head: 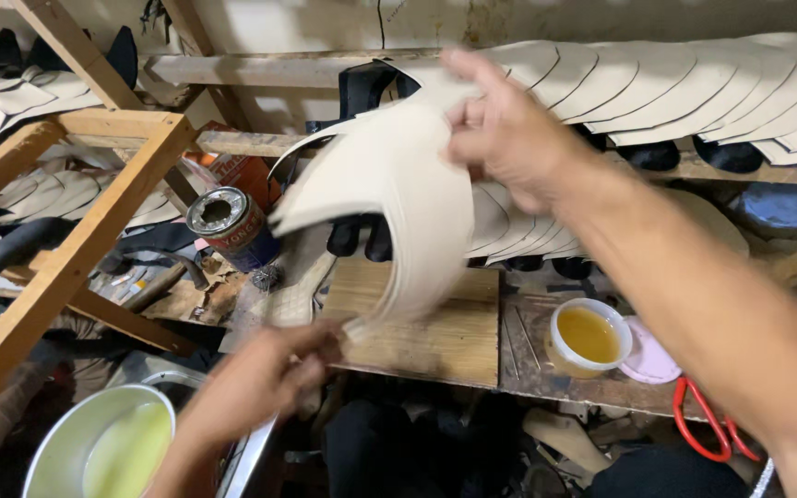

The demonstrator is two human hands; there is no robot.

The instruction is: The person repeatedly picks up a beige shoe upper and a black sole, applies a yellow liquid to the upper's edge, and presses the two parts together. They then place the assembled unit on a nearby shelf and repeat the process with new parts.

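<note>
A stack of cream, curved shoe-upper pieces [398, 194] hangs in the air above a wooden board [445, 332]. My right hand [505, 129] grips the stack's upper end, fingers pinched over it. My left hand [269, 369] holds the lower tip of the stack near the board's front left corner. The pieces fan out to the left and look blurred from motion.
A tub of yellow glue [588, 337] with a pink lid [649, 355] beside it sits right of the board, red-handled scissors [707, 424] below. A tin can [231, 224] stands at left. More cream pieces [694, 88] overlap on the shelf. A metal bowl [94, 447] sits lower left, by a wooden frame [85, 240].
</note>
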